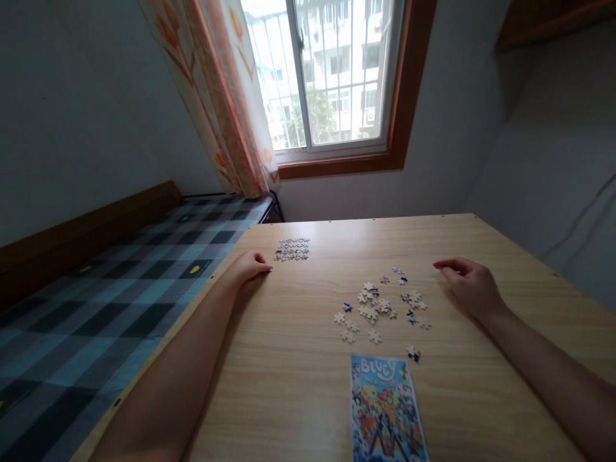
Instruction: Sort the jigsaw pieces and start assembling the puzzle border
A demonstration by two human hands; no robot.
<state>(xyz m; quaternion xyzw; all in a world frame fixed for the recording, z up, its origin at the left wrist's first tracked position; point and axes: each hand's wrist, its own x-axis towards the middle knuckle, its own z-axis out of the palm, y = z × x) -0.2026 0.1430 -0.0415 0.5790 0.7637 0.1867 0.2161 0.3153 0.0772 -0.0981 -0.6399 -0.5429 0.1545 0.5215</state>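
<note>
Pale wooden table (481, 385): loose cardboard jigsaw pieces (380, 305) near half-open, empty right hand (469, 285); left hand (250, 264) curled, contents unclear, beside small assembled jigsaw patch (292, 249), which a forearm sweep could scatter.

I log: barred window (337, 70) upper centre, patterned curtain (219, 96) beside it, pale walls (72, 115), checked bed (96, 308) lower left, wooden bench (298, 385).

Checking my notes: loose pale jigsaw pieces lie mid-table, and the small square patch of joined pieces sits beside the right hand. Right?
No: the head view shows the small square patch of joined pieces beside the left hand; the loose pale jigsaw pieces do lie mid-table.
</note>
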